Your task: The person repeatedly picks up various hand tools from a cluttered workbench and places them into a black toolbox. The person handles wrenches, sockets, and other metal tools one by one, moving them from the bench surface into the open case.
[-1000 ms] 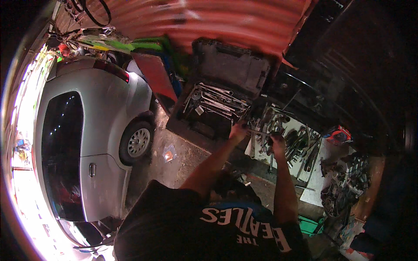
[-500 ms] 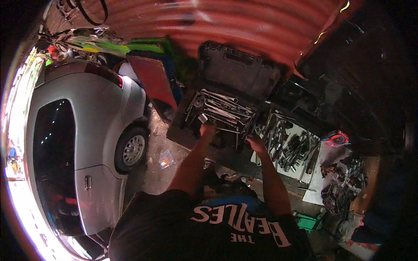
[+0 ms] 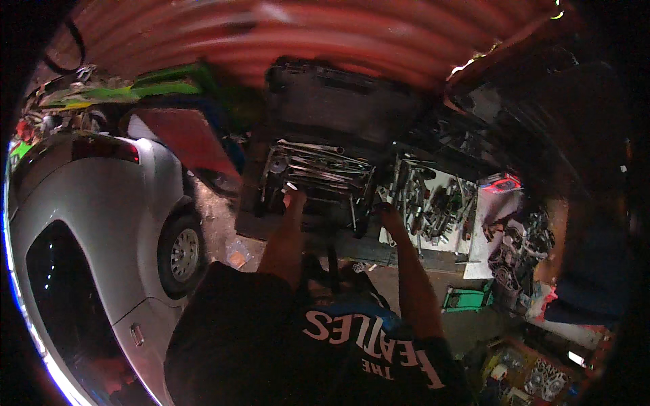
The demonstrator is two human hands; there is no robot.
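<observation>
A dark tool case (image 3: 345,98) stands with its lid raised against the wall, and several long wrenches (image 3: 325,166) lie across its tray. Over the left front part of the tray, my left hand (image 3: 294,199) is closed, with a small shiny metal piece (image 3: 291,186) at its fingertips; its exact kind is too small to make out. My right hand (image 3: 386,215) is at the right front corner of the case, beside an upright metal bar (image 3: 353,212). Its fingers are dark and blurred, so their grip is unclear.
Right of the case, a white sheet (image 3: 482,260) bears many loose tools (image 3: 443,210) and a red-blue box (image 3: 500,183). Greasy metal parts (image 3: 514,260) lie beyond it. A green frame (image 3: 467,298) is on the floor. A silver car (image 3: 128,223) stands close on the left.
The whole view has shifted, with the case now further left and more floor showing at lower right. Both hands keep about the same places at the case; the shiny piece stays at my left fingertips.
</observation>
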